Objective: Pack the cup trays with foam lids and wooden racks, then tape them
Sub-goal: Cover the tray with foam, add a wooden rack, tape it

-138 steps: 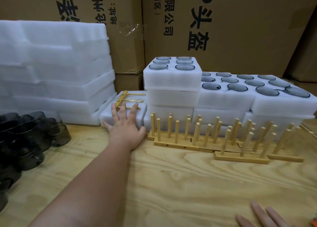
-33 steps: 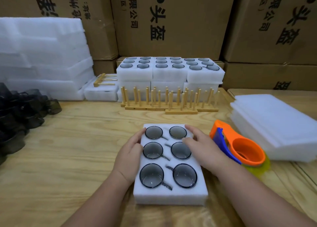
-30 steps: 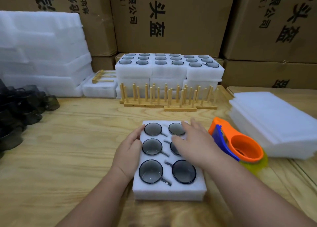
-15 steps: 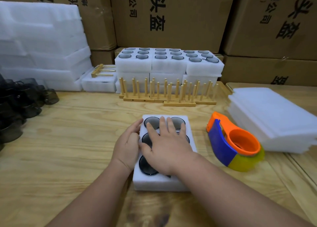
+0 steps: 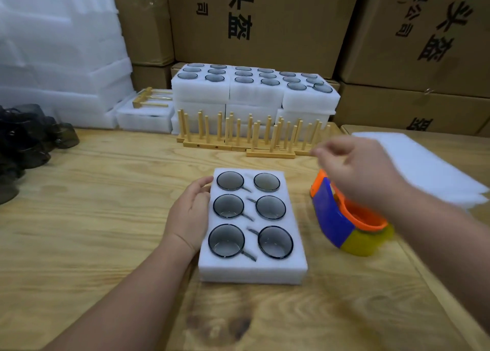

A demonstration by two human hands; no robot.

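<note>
Your left hand [image 5: 189,215] rests against the left edge of the white foam cup tray [image 5: 253,270], fingers loosely curved along its side rather than clamped; the tray lies flat on the pale plywood table [image 5: 106,218] in front of you, six smoky grey glass cups [image 5: 226,240] seated in its holes and no lid on it yet. Your right hand [image 5: 355,170] is in the air over the orange, blue and yellow tape dispenser [image 5: 344,226], reaching toward the stack of thin white foam lid sheets [image 5: 424,165] on the right; its grip is blurred, and the fingers seem loosely curled on nothing, though I cannot be sure. The risk from here is mostly in that reach: a forearm swung low could knock the dispenser, which sits just beside the tray. Pulling one sheet carelessly may drag several off the stack. The light steadying touch on the left will not stop the tray sliding if it is bumped. The row of wooden peg racks [image 5: 238,138] stands well behind, in front of the stacked filled trays [image 5: 254,96]. The lid stack runs out of view on the right, the dark cups [image 5: 23,144] at far left are cut off, and the dispenser's tape end cannot be made out.
</note>
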